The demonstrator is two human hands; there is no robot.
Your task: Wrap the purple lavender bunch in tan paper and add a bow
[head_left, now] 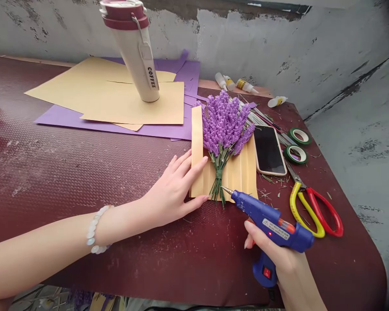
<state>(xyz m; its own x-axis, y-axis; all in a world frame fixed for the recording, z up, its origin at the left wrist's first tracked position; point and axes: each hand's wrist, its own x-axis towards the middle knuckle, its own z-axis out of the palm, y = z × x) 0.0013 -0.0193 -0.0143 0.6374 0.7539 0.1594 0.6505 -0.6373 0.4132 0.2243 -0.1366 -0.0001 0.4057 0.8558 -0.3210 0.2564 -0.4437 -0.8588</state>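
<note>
A bunch of purple artificial lavender flowers [225,119] lies on a pleated yellow paper sheet [241,175], its green stems bound with green tape. The sheet's left edge is folded up beside the flowers. My left hand [178,185] rests with fingers spread on that folded edge, thumb near the stem ends. In my right hand [275,255] is a blue hot glue gun [256,211], gripped by its handle, with a red light showing. Its metal nozzle points left at the stems, close to the tape; whether it touches them I cannot tell.
A white coffee tumbler [136,56] stands on yellow paper [116,103] over purple sheets [65,116]. Right of the flowers lie a phone [269,150], green tape rolls [295,154] and scissors [314,207]. Several small glue bottles [245,85] lie near the wall. The table edge [353,207] runs along the right.
</note>
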